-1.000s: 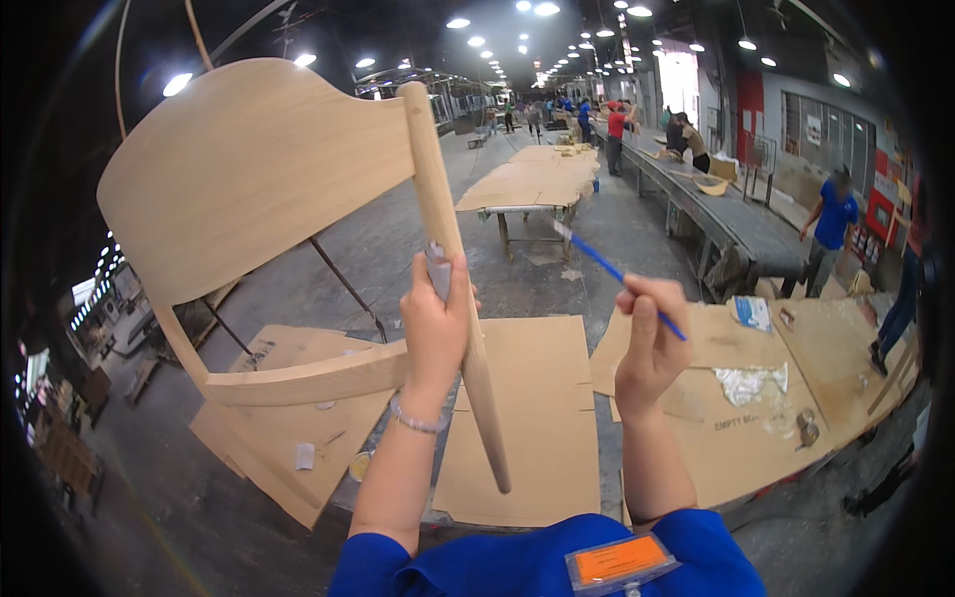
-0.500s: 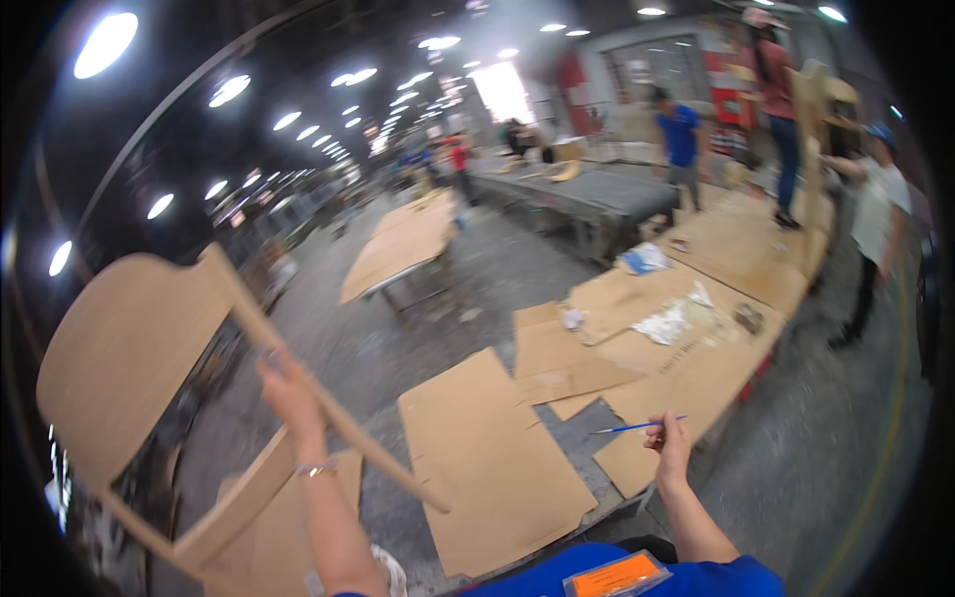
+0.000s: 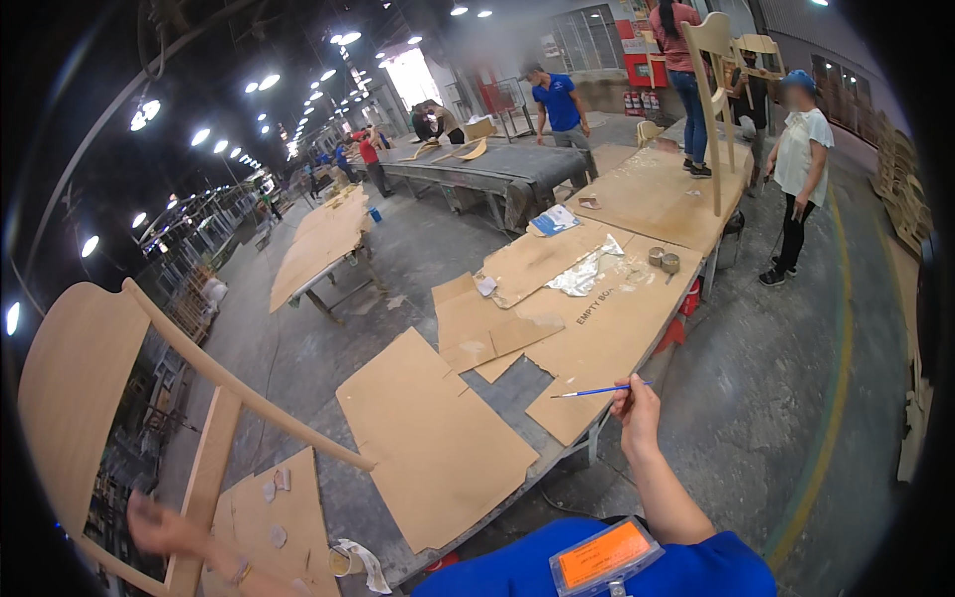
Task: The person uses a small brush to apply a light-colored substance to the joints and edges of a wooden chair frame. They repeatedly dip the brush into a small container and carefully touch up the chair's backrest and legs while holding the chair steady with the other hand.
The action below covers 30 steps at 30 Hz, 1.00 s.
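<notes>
A bare wooden chair frame point(image 3: 204, 364) stands tilted at the left, with a broad curved back panel point(image 3: 75, 368) and a long bent leg reaching to the cardboard. My left hand point(image 3: 164, 527) is low inside the frame, beside its lower rail; motion smears the fingers, so any grip is hidden. In my right hand point(image 3: 637, 410) is a thin blue paintbrush point(image 3: 589, 392), pinched near its rear end with the bristles pointing left. That hand hovers over the near right edge of the cardboard-covered table.
A cardboard sheet point(image 3: 428, 438) covers the near table. Close to me are a small cup point(image 3: 345, 560) and paper scraps point(image 3: 279, 488). Farther along lie crumpled foil point(image 3: 589, 271) and two small tins point(image 3: 664, 260). Co-workers stand beyond, one person point(image 3: 684, 90) on the tabletop beside another chair point(image 3: 718, 109).
My left hand has dropped from the chair's upper leg to near its lower rail. The view has swung right and down. My right hand still holds the paintbrush.
</notes>
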### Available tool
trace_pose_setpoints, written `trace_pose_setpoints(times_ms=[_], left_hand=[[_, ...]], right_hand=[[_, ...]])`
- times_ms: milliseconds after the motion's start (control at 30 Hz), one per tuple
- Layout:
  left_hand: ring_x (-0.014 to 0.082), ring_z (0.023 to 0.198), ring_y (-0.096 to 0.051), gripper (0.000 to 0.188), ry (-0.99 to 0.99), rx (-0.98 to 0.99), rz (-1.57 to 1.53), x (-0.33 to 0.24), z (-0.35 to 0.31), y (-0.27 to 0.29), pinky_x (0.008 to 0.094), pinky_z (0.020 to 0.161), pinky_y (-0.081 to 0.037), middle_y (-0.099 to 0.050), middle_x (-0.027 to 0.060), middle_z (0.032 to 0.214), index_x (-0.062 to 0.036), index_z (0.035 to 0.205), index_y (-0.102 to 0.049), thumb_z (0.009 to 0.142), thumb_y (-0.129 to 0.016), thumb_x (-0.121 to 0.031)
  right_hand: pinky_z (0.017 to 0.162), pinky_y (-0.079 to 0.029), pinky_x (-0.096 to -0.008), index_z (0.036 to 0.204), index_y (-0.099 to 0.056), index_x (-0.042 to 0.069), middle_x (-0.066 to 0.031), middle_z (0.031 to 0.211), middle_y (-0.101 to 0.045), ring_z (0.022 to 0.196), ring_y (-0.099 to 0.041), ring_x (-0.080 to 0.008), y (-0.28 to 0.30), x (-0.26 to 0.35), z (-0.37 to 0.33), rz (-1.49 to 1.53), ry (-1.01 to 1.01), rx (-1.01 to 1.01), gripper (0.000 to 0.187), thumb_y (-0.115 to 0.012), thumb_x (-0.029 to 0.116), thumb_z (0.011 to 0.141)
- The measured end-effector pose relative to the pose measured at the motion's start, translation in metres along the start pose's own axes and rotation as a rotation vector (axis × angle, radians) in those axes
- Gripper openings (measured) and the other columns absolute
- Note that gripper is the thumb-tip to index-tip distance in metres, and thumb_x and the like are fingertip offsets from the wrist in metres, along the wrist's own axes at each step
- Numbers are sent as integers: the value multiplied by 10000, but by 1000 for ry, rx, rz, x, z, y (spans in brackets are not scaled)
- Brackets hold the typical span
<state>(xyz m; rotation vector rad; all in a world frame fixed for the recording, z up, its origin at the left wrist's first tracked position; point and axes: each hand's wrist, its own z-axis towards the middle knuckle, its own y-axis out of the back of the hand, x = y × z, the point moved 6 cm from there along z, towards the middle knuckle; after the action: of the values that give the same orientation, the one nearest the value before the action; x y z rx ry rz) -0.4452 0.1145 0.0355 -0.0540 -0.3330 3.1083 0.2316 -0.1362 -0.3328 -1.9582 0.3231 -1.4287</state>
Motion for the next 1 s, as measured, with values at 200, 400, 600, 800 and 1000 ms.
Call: trace_pose_setpoints(times_ms=[200,400,600,800,1000], left_hand=[[267,1074,-697,480,767,112,-340,259,13,59,398,959,-531,-739,141,1223,-28,1239,-717,1056,-605,-457],[227,1134,-648,734,1236,562,-754,336,-46,32,374,1004,-501,-662,132,1356,19,1439,-565,1035,-575,-594],[223,1145,-642,766,1132,571,-740,315,-47,70,360,990,-501,-670,138,1302,75,1377,-605,1029,-582,-607],[210,1197,-631,709,1007,627,-817,260,-49,111,340,1020,-491,-667,133,1358,30,1518,-474,1067,-579,-506],[200,1151,-642,615,919,652,-887,179,-26,161,346,1009,-492,-681,147,1315,15,1454,-529,1083,-562,-475]], right_hand=[[558,-504,-244,1008,-689,15,2,726,-651,594,-589,-82,44,44,-33,2,12,-10,332,-538,297,1098],[581,-507,-247,1004,-688,19,0,727,-644,609,-582,-83,103,88,-91,-42,100,-23,333,-540,303,1098],[599,-521,-260,1005,-694,10,-25,764,-665,627,-595,-96,159,92,-165,-72,49,-57,342,-538,300,1097],[679,-567,-268,1044,-705,-14,-68,825,-719,698,-664,-124,104,81,-215,-165,-34,197,338,-535,274,1092],[856,-572,-316,1096,-700,-50,-126,946,-765,870,-723,-176,-73,77,-274,-227,99,739,267,-570,181,1064]])
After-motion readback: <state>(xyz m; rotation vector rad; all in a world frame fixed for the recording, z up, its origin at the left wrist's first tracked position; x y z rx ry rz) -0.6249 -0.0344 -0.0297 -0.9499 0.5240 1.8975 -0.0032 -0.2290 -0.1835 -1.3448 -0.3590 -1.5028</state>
